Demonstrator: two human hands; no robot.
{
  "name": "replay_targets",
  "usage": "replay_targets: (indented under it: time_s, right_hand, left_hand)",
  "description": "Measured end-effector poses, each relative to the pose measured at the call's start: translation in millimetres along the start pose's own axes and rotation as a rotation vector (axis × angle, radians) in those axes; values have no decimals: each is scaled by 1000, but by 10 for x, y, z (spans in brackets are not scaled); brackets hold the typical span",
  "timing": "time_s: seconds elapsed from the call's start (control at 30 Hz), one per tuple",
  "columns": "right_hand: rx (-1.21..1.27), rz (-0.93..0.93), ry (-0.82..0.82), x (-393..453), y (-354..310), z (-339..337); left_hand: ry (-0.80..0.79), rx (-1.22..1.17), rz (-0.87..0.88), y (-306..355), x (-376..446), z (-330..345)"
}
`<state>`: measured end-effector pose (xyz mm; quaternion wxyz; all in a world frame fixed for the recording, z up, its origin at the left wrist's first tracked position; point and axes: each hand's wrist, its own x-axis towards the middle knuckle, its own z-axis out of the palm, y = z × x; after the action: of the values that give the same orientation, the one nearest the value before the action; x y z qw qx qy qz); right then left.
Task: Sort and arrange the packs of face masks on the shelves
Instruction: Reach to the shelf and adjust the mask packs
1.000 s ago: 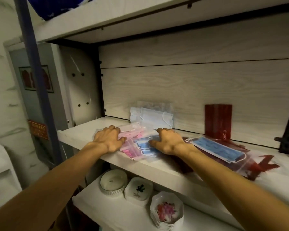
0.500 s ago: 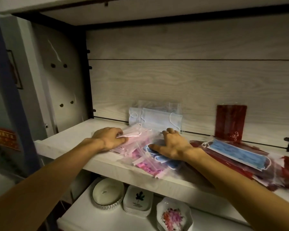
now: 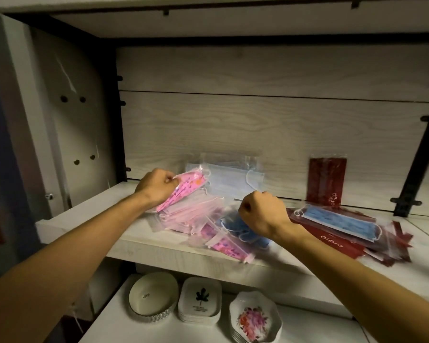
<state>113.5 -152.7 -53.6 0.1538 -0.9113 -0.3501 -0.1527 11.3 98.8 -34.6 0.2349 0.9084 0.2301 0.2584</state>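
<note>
On the middle shelf (image 3: 89, 220), toward its left end, your left hand (image 3: 156, 185) has its fingers curled round the top edge of a pink printed mask pack (image 3: 183, 189), which it holds tilted up above the pale pink packs (image 3: 191, 211) lying flat under it. Your right hand (image 3: 260, 214) is balled up over the blue pack (image 3: 235, 227) near the front edge; can't really tell if it's pinching some clear plastic or holding nothing, the view's too blurry there. Another pink printed pack (image 3: 223, 245) lies right at the front edge, partly under the blue one. A light blue pack (image 3: 227, 180) leans against the back wall behind the pile. Over at the right end, dark red packs (image 3: 332, 240) are spread flat with one blue mask pack (image 3: 339, 221) on top, and a single red pack (image 3: 327, 180) stands upright against the back. On the shelf below, three little dishes (image 3: 201, 300) sit in a row.
</note>
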Motion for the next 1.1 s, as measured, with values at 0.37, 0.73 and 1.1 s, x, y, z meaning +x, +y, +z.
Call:
replay_targets:
  time_s: [0.37, 0.73, 1.1]
  right_hand:
    - [832, 106, 466, -42, 292, -324]
    - [1317, 405, 631, -630, 1030, -1048]
    - [1364, 420, 547, -2155, 2011, -1893]
  left_hand:
    - [124, -615, -198, 279, 27, -227]
    - [-41, -861, -251, 1338, -453, -146]
    - [-439, -880, 3, 2651, -1590, 471]
